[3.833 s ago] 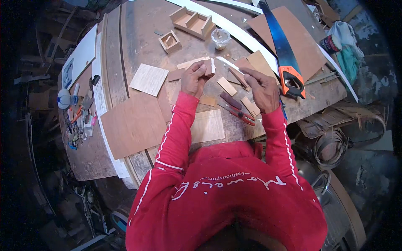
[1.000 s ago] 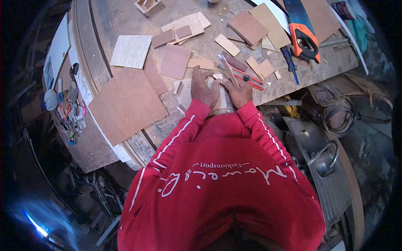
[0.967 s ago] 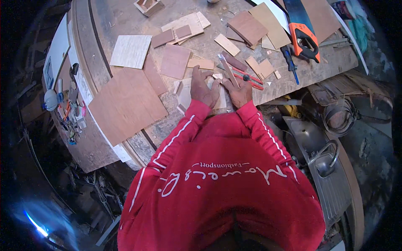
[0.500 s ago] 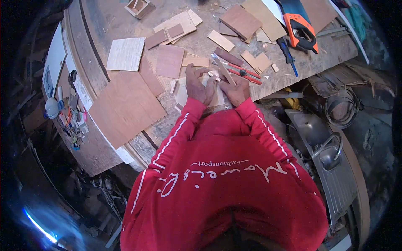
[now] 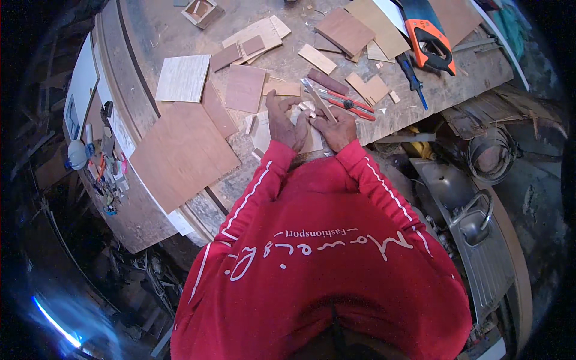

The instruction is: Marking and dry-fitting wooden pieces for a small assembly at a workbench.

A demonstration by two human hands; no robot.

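Note:
Near the front edge of the workbench, my left hand [image 5: 287, 125] is closed around a small pale wood piece [image 5: 308, 107], gripped at the fingertips. Close beside it, my right hand [image 5: 338, 129] pinches a thin wooden strip [image 5: 321, 101] that slants up and away to the left, its edge close to the small piece. Whether the two touch is too small to tell. Under my hands lies a pale board [image 5: 312, 141]. Just beyond my right hand are a red cutter [image 5: 354, 107] and a dark reddish wood piece [image 5: 327, 81].
A large brown plywood sheet [image 5: 183, 153] and a pale square panel [image 5: 183, 78] lie left. An orange-handled saw [image 5: 429, 45] and a blue screwdriver [image 5: 413, 79] are at the right. Far left stands a small open wooden box [image 5: 203, 12]. A metal sink [image 5: 474, 228] sits below right.
The whole view has shifted very slightly. Both hands keep nearly the same place and hold, with the right hand and its strip a touch closer to the left.

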